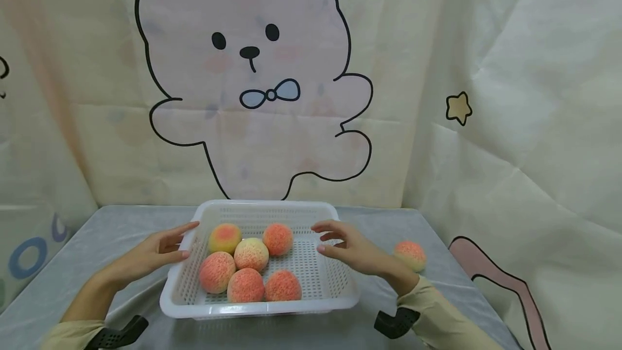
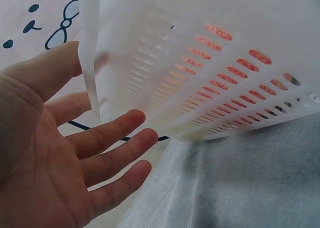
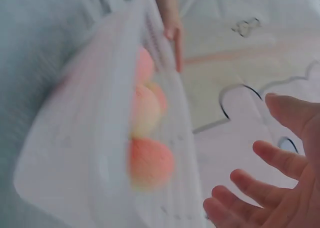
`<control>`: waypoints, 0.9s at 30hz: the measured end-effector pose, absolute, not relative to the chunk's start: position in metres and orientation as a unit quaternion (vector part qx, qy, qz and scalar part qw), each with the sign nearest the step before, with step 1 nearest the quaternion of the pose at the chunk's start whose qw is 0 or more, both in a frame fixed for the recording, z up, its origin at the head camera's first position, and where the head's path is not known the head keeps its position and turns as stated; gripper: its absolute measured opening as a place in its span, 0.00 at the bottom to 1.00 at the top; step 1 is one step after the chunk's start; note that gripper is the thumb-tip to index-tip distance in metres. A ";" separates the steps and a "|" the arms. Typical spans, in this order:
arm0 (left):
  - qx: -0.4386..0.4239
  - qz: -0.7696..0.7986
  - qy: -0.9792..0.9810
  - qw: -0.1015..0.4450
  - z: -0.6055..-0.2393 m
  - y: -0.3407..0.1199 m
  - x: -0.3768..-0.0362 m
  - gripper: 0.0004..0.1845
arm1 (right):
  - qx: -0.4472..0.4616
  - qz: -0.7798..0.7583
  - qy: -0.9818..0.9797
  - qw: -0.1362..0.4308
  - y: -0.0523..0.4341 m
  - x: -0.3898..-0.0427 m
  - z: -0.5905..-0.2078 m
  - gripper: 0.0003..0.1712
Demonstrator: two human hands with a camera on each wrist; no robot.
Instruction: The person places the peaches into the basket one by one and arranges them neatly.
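The grey table (image 1: 112,231) fills the lower frame. At lower centre sits the white basket (image 1: 262,307) holding six peaches (image 1: 250,254). The left hand (image 1: 155,253) is just beside its left rim and the right hand (image 1: 350,250) over its right rim, both with fingers spread, gripping nothing. A lone peach (image 1: 410,254) lies lower right.

Both forearms reach forward from the near edge. The left hand (image 1: 155,253) and the right hand (image 1: 347,248) face each other, palms inward, fingers loosely spread, holding nothing.

grey table (image 1: 121,226), white basket (image 1: 262,307), 1 peach (image 1: 410,253)
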State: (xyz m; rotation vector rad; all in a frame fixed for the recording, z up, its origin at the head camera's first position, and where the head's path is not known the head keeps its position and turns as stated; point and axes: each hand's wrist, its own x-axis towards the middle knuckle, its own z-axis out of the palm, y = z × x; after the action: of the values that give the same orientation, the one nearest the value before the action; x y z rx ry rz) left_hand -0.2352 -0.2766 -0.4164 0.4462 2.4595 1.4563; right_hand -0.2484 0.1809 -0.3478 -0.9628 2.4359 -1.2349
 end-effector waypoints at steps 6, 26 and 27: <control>0.156 0.497 0.845 0.120 -0.416 -0.275 -0.238 0.41 | -0.300 -0.460 0.831 0.086 0.223 -0.256 -0.330 0.27; 0.149 0.475 0.859 0.120 -0.414 -0.277 -0.235 0.41 | -0.130 -0.372 0.918 0.035 0.348 -0.285 -0.351 0.31; 0.148 0.476 0.859 0.120 -0.414 -0.277 -0.235 0.41 | -0.120 -0.363 0.923 0.039 0.352 -0.286 -0.352 0.32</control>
State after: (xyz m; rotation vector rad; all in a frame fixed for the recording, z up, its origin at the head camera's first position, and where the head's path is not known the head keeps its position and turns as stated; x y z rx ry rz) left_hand -0.2346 -0.2766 -0.4137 0.4333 2.5093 1.3895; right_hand -0.2855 0.3523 -0.3523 -0.3672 2.8299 -1.1138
